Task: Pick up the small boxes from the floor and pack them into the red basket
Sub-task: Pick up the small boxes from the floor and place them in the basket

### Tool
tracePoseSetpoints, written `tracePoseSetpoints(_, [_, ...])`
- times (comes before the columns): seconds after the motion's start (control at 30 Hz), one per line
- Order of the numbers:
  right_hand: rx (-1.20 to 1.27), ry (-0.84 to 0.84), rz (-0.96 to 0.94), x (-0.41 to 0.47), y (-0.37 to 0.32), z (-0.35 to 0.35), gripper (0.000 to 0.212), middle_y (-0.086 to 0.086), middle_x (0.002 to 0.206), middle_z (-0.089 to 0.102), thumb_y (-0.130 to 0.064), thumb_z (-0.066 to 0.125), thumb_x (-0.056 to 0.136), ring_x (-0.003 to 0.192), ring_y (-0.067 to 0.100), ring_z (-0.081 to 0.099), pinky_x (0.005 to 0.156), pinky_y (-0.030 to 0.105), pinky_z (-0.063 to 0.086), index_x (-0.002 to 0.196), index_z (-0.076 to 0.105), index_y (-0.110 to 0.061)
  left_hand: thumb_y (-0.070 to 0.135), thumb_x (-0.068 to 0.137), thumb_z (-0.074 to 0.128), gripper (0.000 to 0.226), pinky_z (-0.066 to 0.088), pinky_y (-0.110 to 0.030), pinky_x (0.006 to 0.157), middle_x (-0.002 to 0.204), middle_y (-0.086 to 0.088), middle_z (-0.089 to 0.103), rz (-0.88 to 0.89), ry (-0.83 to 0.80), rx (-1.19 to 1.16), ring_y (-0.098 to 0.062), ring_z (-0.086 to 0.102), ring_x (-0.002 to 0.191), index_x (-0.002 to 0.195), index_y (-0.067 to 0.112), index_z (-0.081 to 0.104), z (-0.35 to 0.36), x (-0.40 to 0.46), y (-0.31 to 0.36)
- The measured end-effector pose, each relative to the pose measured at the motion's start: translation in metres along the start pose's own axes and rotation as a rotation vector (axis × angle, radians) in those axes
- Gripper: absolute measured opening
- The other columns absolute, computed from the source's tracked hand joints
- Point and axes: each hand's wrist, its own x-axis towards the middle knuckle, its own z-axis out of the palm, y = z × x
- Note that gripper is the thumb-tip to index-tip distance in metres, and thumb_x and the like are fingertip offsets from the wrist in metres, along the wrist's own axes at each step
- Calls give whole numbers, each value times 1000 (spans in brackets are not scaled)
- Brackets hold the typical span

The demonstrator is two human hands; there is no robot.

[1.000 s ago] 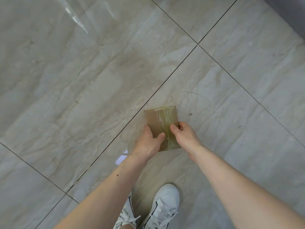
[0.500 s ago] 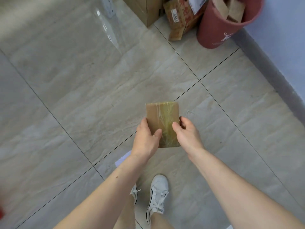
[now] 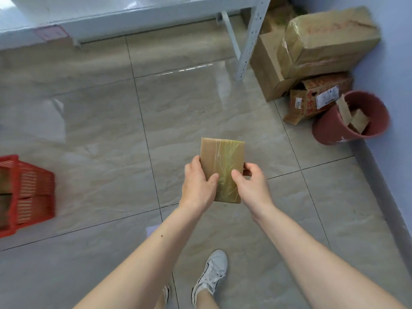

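I get bright, even daylight. A pale glare streak lies on the glossy floor tiles (image 3: pixel 182 70) below the white shelf (image 3: pixel 124 14). Shadows are faint. The red basket (image 3: pixel 26 192) smears at the left edge, perhaps motion blur. Wide-angle bending curves the tile lines.

- glossy beige tile floor (image 3: pixel 100 121), dark grout lines, light glare
- pale blue wall (image 3: pixel 396 63) on right, grey skirting
- white metal shelf (image 3: pixel 111 16) at top, slotted leg (image 3: pixel 249 41)
- cardboard boxes (image 3: pixel 323 47) stacked in corner
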Motion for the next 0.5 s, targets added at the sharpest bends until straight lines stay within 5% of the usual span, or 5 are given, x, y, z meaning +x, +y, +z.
tracePoseSetpoints(0.5, [-176, -272, -169, -142, -62, 273, 44, 1, 130, 54, -27, 62, 87, 109, 19, 63, 85, 42, 59, 129, 53, -22, 25, 91, 54, 53, 46, -47, 101, 130, -3, 44, -145, 259, -240, -27, 55, 115, 142, 22, 39, -264, -59, -177])
